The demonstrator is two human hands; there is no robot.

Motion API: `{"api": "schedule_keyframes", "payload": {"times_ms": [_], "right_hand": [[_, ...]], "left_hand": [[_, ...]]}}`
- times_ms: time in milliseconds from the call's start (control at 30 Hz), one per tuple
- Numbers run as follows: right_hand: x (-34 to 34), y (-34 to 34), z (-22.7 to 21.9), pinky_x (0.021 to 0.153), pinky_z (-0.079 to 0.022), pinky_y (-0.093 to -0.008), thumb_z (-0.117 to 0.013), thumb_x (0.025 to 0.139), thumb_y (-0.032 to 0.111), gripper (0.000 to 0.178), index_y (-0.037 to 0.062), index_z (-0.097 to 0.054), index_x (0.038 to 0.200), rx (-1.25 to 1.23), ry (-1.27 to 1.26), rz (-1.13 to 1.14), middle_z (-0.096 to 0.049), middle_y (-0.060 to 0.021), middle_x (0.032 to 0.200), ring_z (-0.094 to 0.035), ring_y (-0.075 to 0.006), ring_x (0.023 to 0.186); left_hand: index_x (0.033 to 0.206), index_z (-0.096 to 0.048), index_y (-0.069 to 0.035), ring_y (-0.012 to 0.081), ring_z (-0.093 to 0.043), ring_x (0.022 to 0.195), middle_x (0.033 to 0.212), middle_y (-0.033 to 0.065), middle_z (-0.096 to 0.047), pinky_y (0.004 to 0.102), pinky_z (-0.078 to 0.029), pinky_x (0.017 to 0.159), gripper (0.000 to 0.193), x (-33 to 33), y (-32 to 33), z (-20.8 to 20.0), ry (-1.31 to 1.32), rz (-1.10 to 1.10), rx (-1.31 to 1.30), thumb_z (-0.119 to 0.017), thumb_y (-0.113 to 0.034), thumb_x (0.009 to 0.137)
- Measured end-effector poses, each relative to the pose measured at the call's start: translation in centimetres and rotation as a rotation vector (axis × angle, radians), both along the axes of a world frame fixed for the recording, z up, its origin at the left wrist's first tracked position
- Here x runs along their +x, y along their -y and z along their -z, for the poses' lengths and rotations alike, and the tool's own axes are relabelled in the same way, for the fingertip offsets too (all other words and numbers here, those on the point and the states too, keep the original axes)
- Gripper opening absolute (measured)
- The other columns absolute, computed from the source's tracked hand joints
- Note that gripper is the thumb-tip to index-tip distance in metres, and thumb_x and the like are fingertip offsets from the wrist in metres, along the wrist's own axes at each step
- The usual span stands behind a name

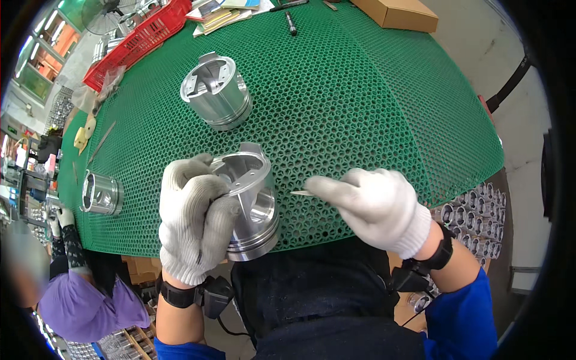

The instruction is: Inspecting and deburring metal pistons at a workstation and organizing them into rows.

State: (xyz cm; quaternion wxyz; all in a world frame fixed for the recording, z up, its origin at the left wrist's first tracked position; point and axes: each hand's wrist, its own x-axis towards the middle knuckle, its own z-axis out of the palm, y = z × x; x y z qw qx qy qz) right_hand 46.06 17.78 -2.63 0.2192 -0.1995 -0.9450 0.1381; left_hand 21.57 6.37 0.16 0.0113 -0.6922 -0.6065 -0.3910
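My left hand (195, 219), in a white knitted glove, is wrapped round a shiny metal piston (255, 234) near the table's front edge. The piston's open skirt end faces up and its ring grooves are at the bottom. My right hand (375, 207), gloved too, is closed on a thin pointed metal blade (303, 193); the rest of that tool is hidden in the fingers. The blade points left toward the piston, with a gap between them. Farther back, a second piston (219, 96) stands with its skirt up. At the left lies a third piston (102, 193) on its side.
A green perforated mat (336, 108) covers the table. At the back are a red basket (144, 39) of metal parts, papers (222, 15), a marker (291, 24) and a cardboard box (399, 15). Stacked pistons (474, 219) stand at the right. A co-worker in purple (90, 306) is at the left.
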Motion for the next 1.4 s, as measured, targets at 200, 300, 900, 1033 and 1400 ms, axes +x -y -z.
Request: {"api": "schedule_keyframes", "payload": {"times_ms": [200,300,900,1033,1400], "right_hand": [[-1.4,1.0,-0.1,0.044,-0.048,-0.0343,-0.063,0.079,0.015,0.038,0.0172,-0.063,0.117,0.214,-0.002,-0.021,-0.049,-0.0007,0.064,-0.057,-0.0184,0.051],[-0.9,2.8,-1.1,0.045,-0.050,-0.0349,-0.063,0.080,0.017,0.038,0.0152,-0.062,0.117,0.110,0.177,-0.013,-0.050,-0.0012,0.063,-0.060,-0.0197,0.054],[2.4,2.0,-0.5,0.044,-0.039,-0.0199,-0.051,0.088,0.015,0.038,-0.0067,-0.063,0.117,-1.378,-0.146,0.353,-0.063,-0.0066,0.068,-0.049,-0.0068,0.048],[3.7,2.1,0.2,0.044,-0.038,-0.0203,-0.052,0.088,0.014,0.037,-0.0068,-0.062,0.116,-1.431,-0.250,0.362,-0.062,-0.0072,0.067,-0.048,-0.0067,0.047],[0.9,1.3,0.7,0.049,-0.045,-0.0230,-0.052,0.094,0.014,0.037,0.0036,-0.061,0.127,-0.903,-0.326,0.167,-0.062,-0.0051,0.074,-0.054,-0.0111,0.054]], "left_hand": [[0.080,-0.062,-0.003,0.0366,-0.060,0.089,0.082,0.0126,-0.055,0.0459,-0.051,0.081,0.020,1.1,1.8,-0.1,-0.034,-0.049,-0.018,-0.073,-0.005,0.063],[0.082,-0.063,-0.011,0.0332,-0.058,0.088,0.084,0.0071,-0.054,0.0435,-0.049,0.077,0.027,2.0,4.3,0.5,-0.188,-0.041,-0.017,-0.082,-0.015,0.064],[0.098,-0.066,-0.008,0.0306,-0.062,0.094,0.097,0.0113,-0.062,0.0485,-0.053,0.085,0.040,3.5,6.2,-0.4,-0.168,0.068,0.073,-0.081,-0.037,0.075],[0.102,-0.063,-0.007,0.0480,-0.051,0.118,0.132,0.0219,-0.051,0.0582,-0.047,0.093,0.040,-0.2,5.5,0.0,-0.301,0.006,-0.084,-0.078,-0.031,0.075],[0.086,-0.065,-0.008,0.0367,-0.057,0.108,0.108,0.0120,-0.058,0.0576,-0.044,0.101,0.030,1.7,1.9,0.7,-0.183,0.007,0.136,-0.080,-0.031,0.073]]}}
